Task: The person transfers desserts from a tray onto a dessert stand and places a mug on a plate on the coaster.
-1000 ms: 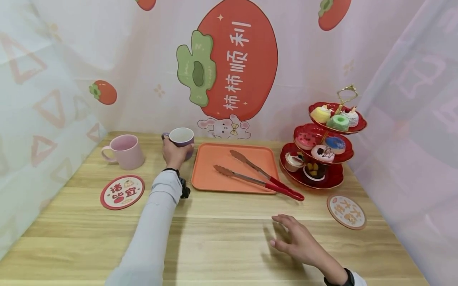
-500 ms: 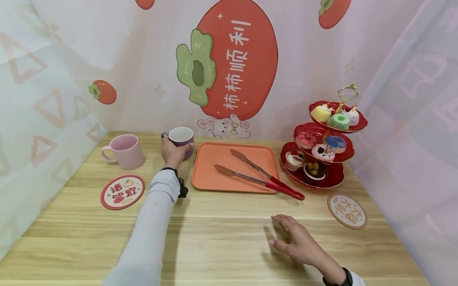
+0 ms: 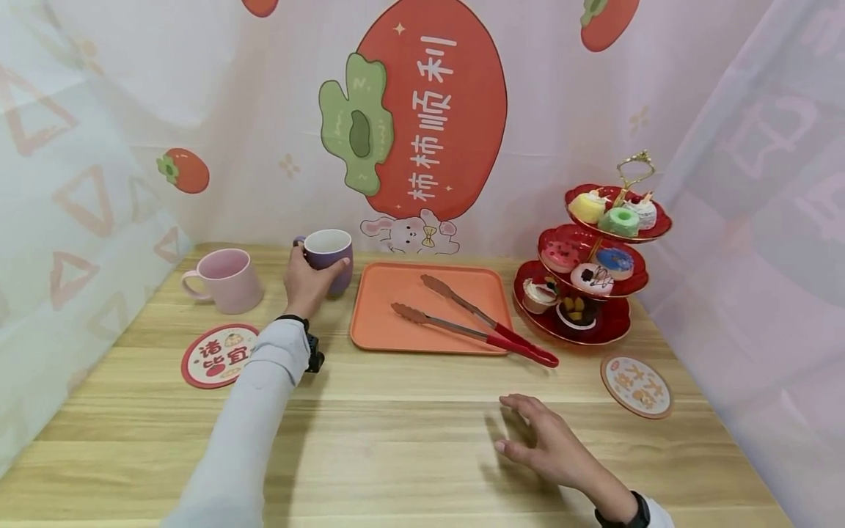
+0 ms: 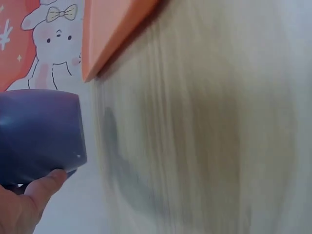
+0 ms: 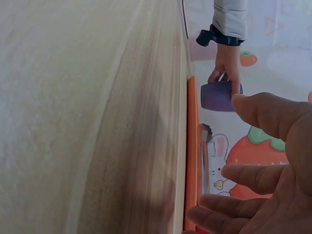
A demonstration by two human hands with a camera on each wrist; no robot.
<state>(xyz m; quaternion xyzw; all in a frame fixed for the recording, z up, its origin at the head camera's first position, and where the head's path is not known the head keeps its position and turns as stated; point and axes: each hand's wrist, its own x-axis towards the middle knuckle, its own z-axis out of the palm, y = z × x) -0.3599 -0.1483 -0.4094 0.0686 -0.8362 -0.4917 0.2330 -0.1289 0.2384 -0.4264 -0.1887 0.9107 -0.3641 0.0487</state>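
Observation:
A purple mug (image 3: 339,270) with a white inside is in my left hand (image 3: 309,284), which grips it around the side near its handle. In the left wrist view the mug (image 4: 39,136) is off the table, with the thumb along its lower part. My right hand (image 3: 544,444) hovers low over the front of the table, fingers spread and holding nothing. Left of the purple mug stands a pink mug (image 3: 234,286), upright. To its right lies an orange tray (image 3: 383,334), with red-handled tongs (image 3: 472,321) resting across it, handles past the front edge.
A three-tier red cake stand (image 3: 614,334) with several small cakes and doughnuts is at the back right. One round coaster (image 3: 214,359) lies front-left, partly behind the left sleeve, another coaster (image 3: 637,387) at the right. A printed cloth (image 3: 264,110) hangs behind the table.
My left hand has raised the purple mug a little off the table and shifted slightly left. The view has turned slightly. My right hand has stayed almost still.

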